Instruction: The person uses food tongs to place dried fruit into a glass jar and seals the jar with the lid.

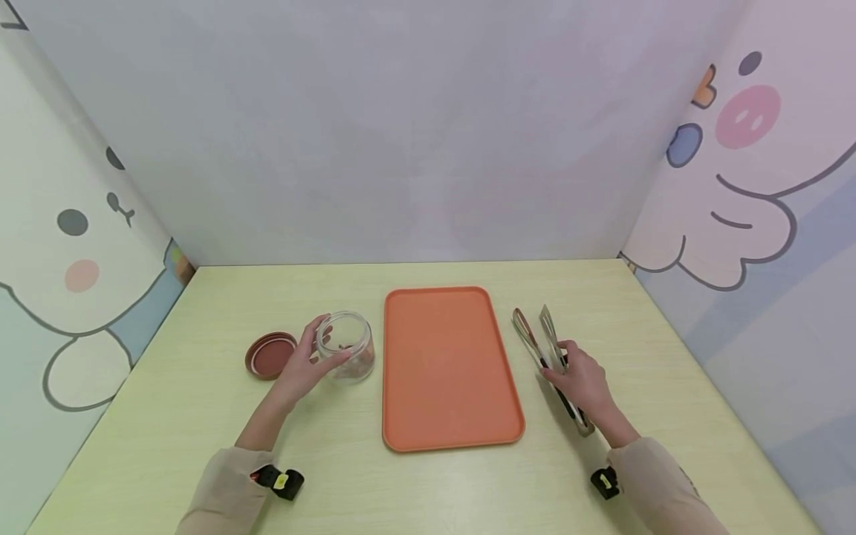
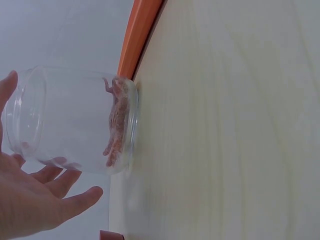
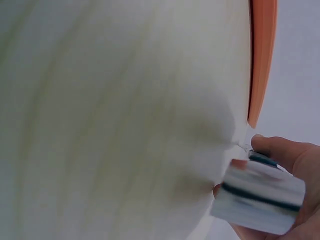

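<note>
My left hand (image 1: 304,369) holds a clear glass jar (image 1: 361,364) near its uncovered mouth, thumb on the near side and fingers on the far left. The jar stands upright beside the tray's left edge. In the left wrist view, reddish-brown pieces (image 2: 118,122) lie on the jar's bottom; their kind is unclear. My right hand (image 1: 583,379) grips metal tongs (image 1: 533,343) with dark strips along the handles. Their two arms are spread apart, tips pointing away from me. In the right wrist view, the tongs' shiny rear end (image 3: 260,197) stands in front of the hand.
An orange rectangular tray (image 1: 455,371) lies between the hands on the pale wooden table (image 1: 441,490). A reddish-brown round lid (image 1: 273,358) rests left of the jar, partly behind the left hand. A plain wall (image 1: 414,134) and printed side panels enclose the table.
</note>
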A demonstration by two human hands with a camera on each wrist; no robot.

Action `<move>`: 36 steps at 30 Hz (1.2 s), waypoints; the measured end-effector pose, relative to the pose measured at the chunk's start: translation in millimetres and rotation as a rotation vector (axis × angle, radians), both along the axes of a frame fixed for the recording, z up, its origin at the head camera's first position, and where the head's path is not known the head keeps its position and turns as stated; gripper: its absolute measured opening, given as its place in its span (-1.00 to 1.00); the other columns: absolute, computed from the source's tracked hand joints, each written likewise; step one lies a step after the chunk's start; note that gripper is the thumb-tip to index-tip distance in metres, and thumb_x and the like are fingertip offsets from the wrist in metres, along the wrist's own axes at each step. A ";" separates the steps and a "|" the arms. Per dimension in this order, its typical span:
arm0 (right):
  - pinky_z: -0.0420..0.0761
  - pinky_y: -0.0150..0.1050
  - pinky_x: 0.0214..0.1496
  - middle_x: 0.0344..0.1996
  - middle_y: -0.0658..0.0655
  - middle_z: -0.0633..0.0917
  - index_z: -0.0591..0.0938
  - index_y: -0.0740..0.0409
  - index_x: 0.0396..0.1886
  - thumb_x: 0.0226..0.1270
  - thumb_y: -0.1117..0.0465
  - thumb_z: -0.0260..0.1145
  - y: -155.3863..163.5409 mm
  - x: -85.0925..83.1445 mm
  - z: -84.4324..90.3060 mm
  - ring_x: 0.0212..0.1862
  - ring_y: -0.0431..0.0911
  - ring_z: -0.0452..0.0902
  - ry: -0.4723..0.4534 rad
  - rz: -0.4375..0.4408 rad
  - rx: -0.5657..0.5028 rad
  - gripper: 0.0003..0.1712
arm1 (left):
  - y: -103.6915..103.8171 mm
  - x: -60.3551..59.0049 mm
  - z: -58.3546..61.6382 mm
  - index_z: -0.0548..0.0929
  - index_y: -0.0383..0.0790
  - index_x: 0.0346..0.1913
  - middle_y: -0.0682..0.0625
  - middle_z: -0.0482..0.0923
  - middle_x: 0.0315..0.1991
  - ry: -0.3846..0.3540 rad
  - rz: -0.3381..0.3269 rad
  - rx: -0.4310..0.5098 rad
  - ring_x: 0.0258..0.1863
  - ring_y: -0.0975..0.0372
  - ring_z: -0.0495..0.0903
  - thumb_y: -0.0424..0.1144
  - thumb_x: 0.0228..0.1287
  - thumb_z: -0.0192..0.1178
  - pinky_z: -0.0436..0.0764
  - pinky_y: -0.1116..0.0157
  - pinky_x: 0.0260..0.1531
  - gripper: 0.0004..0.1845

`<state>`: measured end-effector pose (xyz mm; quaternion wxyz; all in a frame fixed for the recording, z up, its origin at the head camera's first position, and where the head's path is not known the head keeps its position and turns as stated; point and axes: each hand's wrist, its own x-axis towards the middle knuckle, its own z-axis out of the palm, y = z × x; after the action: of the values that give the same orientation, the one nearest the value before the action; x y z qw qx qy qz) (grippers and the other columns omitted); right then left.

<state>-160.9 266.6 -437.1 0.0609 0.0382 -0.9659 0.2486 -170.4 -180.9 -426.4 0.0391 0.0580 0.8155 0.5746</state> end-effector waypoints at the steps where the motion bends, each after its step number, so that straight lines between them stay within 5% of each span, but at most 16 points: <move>1: 0.39 -0.12 -0.56 -0.58 0.18 0.52 0.34 0.45 -0.01 0.02 0.17 0.35 0.2 -0.1 -0.4 -0.59 -0.06 0.39 -0.002 0.003 0.014 -0.37 | -0.1 -0.1 -0.4 -0.05 -0.02 0.33 -0.24 0.05 0.27 -0.001 -0.001 0.000 0.22 -0.08 0.04 -0.04 0.09 0.21 0.04 -0.12 0.10 -0.16; 6: 0.34 -0.15 -0.60 -0.71 0.04 0.38 0.33 0.45 -0.01 0.00 0.18 0.37 0.8 0.0 -1.5 -0.66 -0.13 0.28 -0.005 0.020 0.043 -0.36 | -0.7 -0.8 -1.9 -0.07 -0.03 0.34 -0.23 0.05 0.27 -0.004 -0.005 -0.009 0.22 -0.10 0.02 -0.05 0.10 0.21 0.03 -0.14 0.09 -0.16; 15: 0.42 -0.08 -0.53 -0.48 0.22 0.51 0.37 0.43 -0.03 -0.01 0.13 0.38 3.1 0.3 -2.0 -0.56 -0.05 0.41 0.025 0.018 0.056 -0.36 | 0.1 0.1 -1.7 -0.04 -0.04 0.33 -0.27 0.09 0.24 0.020 0.008 -0.018 0.19 -0.13 0.07 -0.02 0.08 0.22 0.06 -0.16 0.06 -0.16; 22: 0.46 0.03 -0.41 -0.27 0.37 0.53 0.38 0.41 0.01 0.07 0.06 0.32 2.2 0.7 7.1 -0.29 0.16 0.49 0.088 -0.015 -0.010 -0.36 | -1.2 -0.3 -0.5 -0.05 -0.05 0.34 -0.24 0.06 0.26 -0.002 -0.005 -0.008 0.22 -0.12 0.03 -0.05 0.09 0.22 0.04 -0.13 0.10 -0.16; 36: 0.45 0.01 -0.32 -0.20 0.27 0.57 0.45 0.30 0.01 0.12 -0.01 0.27 -16.5 -0.6 27.3 -0.20 0.10 0.48 0.177 -0.036 -0.149 -0.43 | -7.9 -1.7 0.0 -0.05 -0.04 0.34 -0.28 0.08 0.25 0.002 -0.049 -0.027 0.21 -0.12 0.07 -0.04 0.11 0.19 0.06 -0.14 0.09 -0.17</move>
<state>-161.6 250.1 -409.8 0.1531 0.0382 -0.9362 0.3141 -172.1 -188.8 -426.4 0.0529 0.0779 0.8214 0.5625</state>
